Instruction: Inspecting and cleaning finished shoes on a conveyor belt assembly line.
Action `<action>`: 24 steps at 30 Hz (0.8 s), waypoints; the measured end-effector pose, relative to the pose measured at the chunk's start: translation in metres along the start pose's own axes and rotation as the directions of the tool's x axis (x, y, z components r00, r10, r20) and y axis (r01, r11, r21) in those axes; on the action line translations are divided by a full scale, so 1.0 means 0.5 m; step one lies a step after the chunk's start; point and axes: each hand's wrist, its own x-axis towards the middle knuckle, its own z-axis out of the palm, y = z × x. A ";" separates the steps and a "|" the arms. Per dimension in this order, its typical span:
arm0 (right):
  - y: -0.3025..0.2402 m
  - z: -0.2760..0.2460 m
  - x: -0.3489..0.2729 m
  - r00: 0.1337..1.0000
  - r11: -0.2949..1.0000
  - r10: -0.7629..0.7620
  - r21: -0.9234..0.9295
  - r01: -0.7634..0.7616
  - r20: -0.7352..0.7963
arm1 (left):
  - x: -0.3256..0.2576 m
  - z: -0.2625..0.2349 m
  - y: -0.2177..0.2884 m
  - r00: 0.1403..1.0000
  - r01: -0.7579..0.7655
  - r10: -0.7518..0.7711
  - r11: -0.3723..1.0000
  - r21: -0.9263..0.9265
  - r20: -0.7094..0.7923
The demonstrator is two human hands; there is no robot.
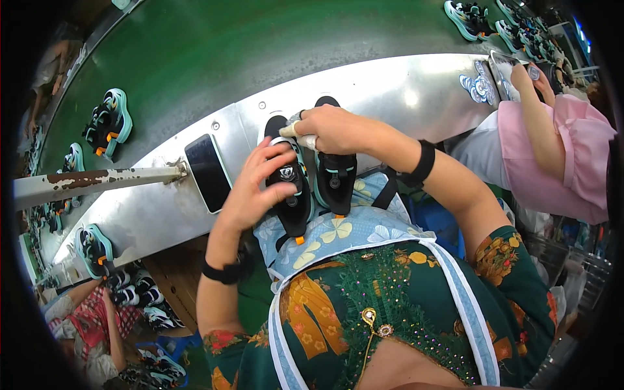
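Observation:
Two black sneakers with pale teal soles and orange heel tabs lie side by side at the metal table's near edge, toes pointing away from me. My left hand (259,179) is at the left sneaker (290,211), its fingers and thumb spread around a round dial on the upper. Slight blur hides whether its fingertips press on it. My right hand (328,130) reaches across the right sneaker (335,185), fingers drawn together above the left sneaker's front. Pale covers wrap some of its fingertips. What it pinches, if anything, is hidden.
A black-screened phone (208,173) lies on the metal table (403,91), near a rusty post (97,182). Beyond runs a green belt (214,58) carrying similar sneakers (107,123). A co-worker in pink (552,143) works at the right; another in red check (91,322) is at lower left.

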 end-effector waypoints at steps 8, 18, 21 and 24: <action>-0.074 0.013 -0.024 0.985 0.964 -0.161 0.203 0.171 -0.065 | -0.056 0.136 -0.040 0.889 0.227 -0.307 0.940 -0.254 -0.340; -0.073 -0.008 -0.059 0.981 0.973 -0.026 0.222 0.069 -0.191 | -0.071 0.150 0.035 0.878 0.199 -0.063 0.949 0.243 -0.474; -0.027 -0.082 -0.122 0.925 0.910 0.149 0.414 0.010 -0.349 | -0.127 0.132 0.084 0.927 0.097 0.037 0.937 0.335 -0.372; 0.035 -0.101 -0.163 0.912 0.906 0.367 0.291 -0.306 -0.184 | -0.123 0.142 0.078 0.966 -0.008 0.116 0.907 0.421 -0.230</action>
